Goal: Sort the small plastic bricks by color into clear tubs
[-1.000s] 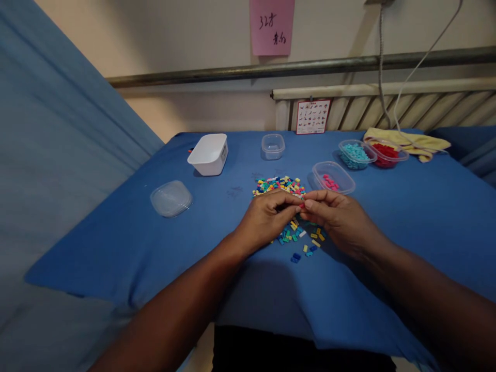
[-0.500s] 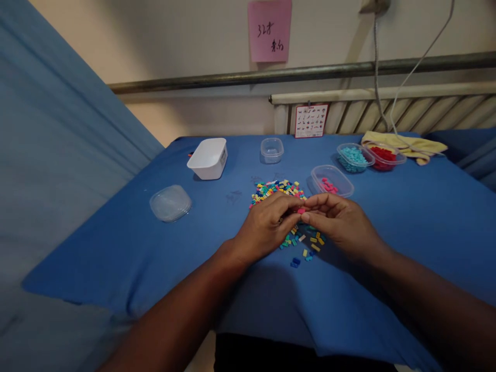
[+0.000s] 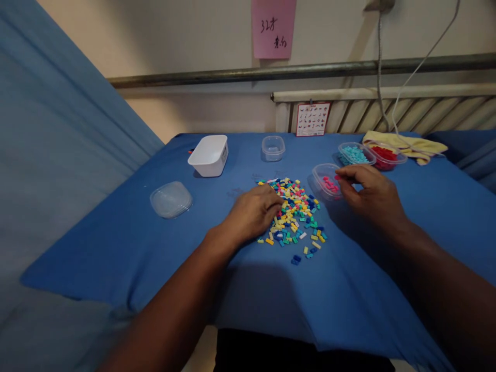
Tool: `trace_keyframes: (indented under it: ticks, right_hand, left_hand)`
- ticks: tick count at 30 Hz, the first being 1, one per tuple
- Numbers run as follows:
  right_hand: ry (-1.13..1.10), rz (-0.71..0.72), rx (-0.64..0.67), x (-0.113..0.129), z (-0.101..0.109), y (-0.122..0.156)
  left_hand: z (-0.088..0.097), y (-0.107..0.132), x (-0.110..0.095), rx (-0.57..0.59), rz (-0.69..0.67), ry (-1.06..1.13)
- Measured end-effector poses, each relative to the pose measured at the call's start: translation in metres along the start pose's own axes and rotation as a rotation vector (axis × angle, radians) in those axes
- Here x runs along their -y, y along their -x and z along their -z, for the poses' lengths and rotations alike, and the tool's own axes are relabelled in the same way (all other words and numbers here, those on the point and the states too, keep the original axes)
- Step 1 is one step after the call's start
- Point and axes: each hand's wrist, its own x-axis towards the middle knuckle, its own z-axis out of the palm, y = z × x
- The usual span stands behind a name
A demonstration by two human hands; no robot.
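A heap of small multicoloured toy bricks (image 3: 294, 206) lies on the blue cloth, with a few strays at its near side. My left hand (image 3: 253, 209) rests at the heap's left edge, fingers curled down among the bricks; its fingertips are partly hidden, and whatever they pinch does not show. Over the right rim of a clear plastic tub (image 3: 321, 178) holding several pink bricks (image 3: 330, 184), my right hand (image 3: 370, 194) pinches a pink brick (image 3: 338, 177) between thumb and forefinger.
Behind the tub stand clear tubs of light blue bricks (image 3: 354, 154) and red bricks (image 3: 384, 155), beside a yellow cloth (image 3: 411, 142). A small clear tub (image 3: 273, 150), a white box (image 3: 207, 157) and clear lids (image 3: 171, 200) stand left. A picture card (image 3: 312, 120) leans at the back.
My hands have parted. The right one has carried a pink brick right to the tub's rim, while the left has moved slightly left and down onto the heap, uncovering more bricks.
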Motion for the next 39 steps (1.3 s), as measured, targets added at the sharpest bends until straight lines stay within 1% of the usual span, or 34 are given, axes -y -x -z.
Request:
trace_keyframes:
  ticks: [2,3,7,9,11,13,14,16,19,21,23,26,29,31,33,36,39]
  right_hand:
    - [0.035,0.037,0.004,-0.003,-0.002,0.000]
    - [0.053,0.057,0.013,-0.002,-0.003,0.000]
    - [0.082,0.159,0.086,0.013,-0.012,0.006]
    - [0.042,0.243,0.188,0.023,-0.021,0.010]
    - [-0.010,0.323,0.318,0.033,-0.031,0.014]
    - [-0.032,0.356,0.423,0.039,-0.041,0.016]
    - [-0.026,0.354,0.452,0.041,-0.045,0.017]
    - [0.007,0.329,0.475,0.041,-0.050,0.017]
    - [0.048,0.304,0.467,0.038,-0.051,0.017]
    - [0.034,0.304,0.465,0.037,-0.050,0.017]
    - [-0.038,0.284,0.443,0.039,-0.047,0.018]
    - [-0.246,0.159,0.381,0.045,-0.042,0.020]
    - [-0.478,-0.072,0.325,0.050,-0.041,0.024]
    - [-0.643,-0.244,0.323,0.053,-0.043,0.026]
    - [-0.797,-0.382,0.337,0.056,-0.046,0.027]
    - [-0.957,-0.500,0.342,0.061,-0.050,0.027]
    - [-1.024,-0.570,0.314,0.064,-0.051,0.025]
  left_hand:
    - [-0.002,0.001,-0.003,0.097,-0.040,-0.064]
    - [-0.003,0.001,-0.004,0.121,-0.046,-0.083]
    - [-0.002,0.000,-0.009,0.133,-0.009,-0.121]
    - [0.000,0.000,-0.011,0.146,0.015,-0.146]
    - [0.003,-0.001,-0.013,0.185,0.035,-0.180]
    - [0.005,-0.001,-0.014,0.227,0.046,-0.205]
    - [0.006,-0.001,-0.015,0.239,0.048,-0.210]
    - [0.008,-0.001,-0.016,0.243,0.049,-0.205]
    - [0.009,-0.001,-0.015,0.220,0.057,-0.151]
    - [0.010,-0.001,-0.013,0.174,0.080,-0.049]
    - [0.009,0.000,-0.010,0.111,0.113,0.124]
    - [0.007,0.000,-0.007,0.055,0.160,0.412]
    - [0.002,0.000,-0.005,0.059,0.197,0.599]
    - [-0.003,-0.001,-0.006,0.063,0.226,0.686]
    - [-0.008,-0.003,-0.009,0.057,0.259,0.761]
    - [-0.015,-0.006,-0.015,0.018,0.318,0.870]
    - [-0.018,-0.009,-0.021,-0.027,0.374,0.957]
